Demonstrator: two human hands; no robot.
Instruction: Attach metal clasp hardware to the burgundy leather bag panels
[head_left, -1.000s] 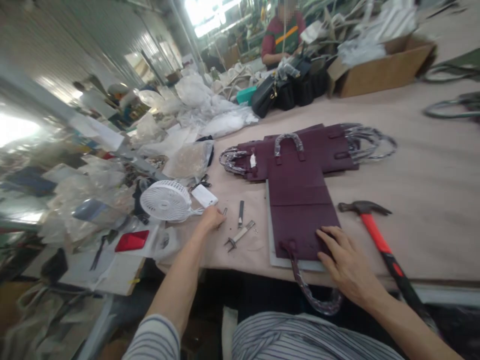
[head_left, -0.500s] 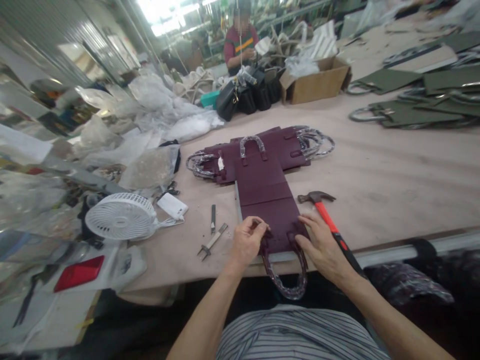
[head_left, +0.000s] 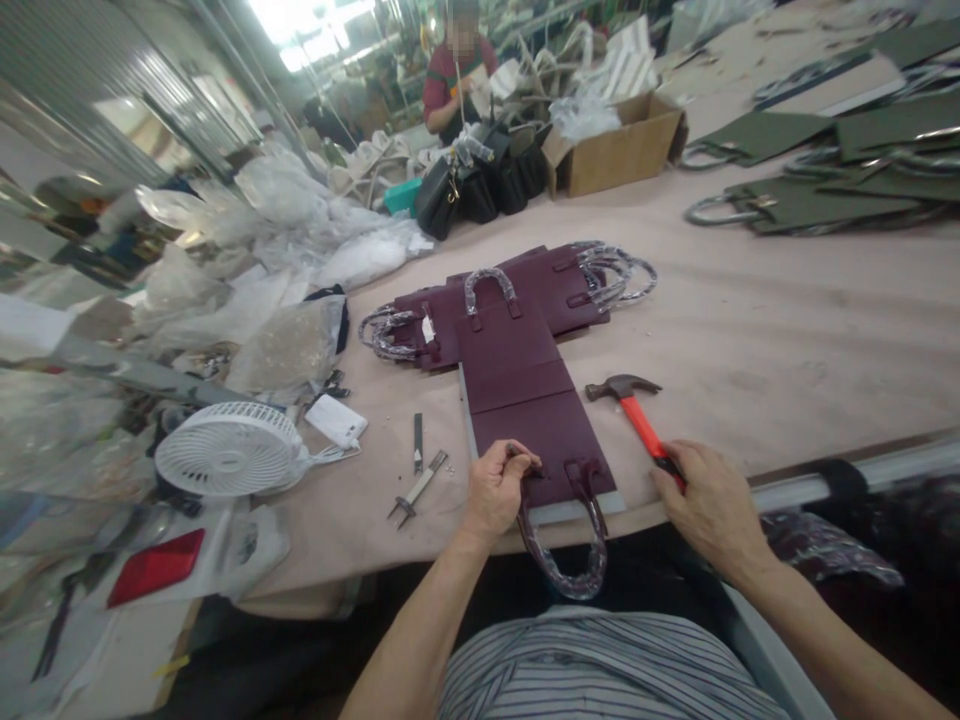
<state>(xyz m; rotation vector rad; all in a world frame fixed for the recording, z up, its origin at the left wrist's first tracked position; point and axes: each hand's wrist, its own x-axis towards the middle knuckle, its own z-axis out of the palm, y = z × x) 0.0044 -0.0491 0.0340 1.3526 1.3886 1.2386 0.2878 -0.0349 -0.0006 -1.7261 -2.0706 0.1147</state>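
Observation:
A dark maroon bag panel (head_left: 517, 385) lies flat before me, its plastic-wrapped handle (head_left: 566, 578) hanging over the table's near edge. My left hand (head_left: 501, 487) is closed in a pinch at the left base of that handle. What its fingertips hold is too small and dark to name. To the right of the panel lies a claw hammer (head_left: 637, 415) with a red and black grip. My right hand (head_left: 712, 510) is closed around the black end of the grip. The hammer's head rests on the table, pointing away from me.
More maroon bag panels (head_left: 427, 320) lie beneath the far end. Left are a slim dark tool (head_left: 418, 440), a metal caliper-like tool (head_left: 418, 490), a white fan (head_left: 229, 450) and a red phone-like object (head_left: 156, 567). Green panels (head_left: 810, 200) and a cardboard box (head_left: 622, 155) are farther off, near a co-worker (head_left: 457, 75).
My right hand has left the panel's right handle base and moved right onto the hammer's grip. My left hand keeps its pinch at the left base. The view has shifted slightly.

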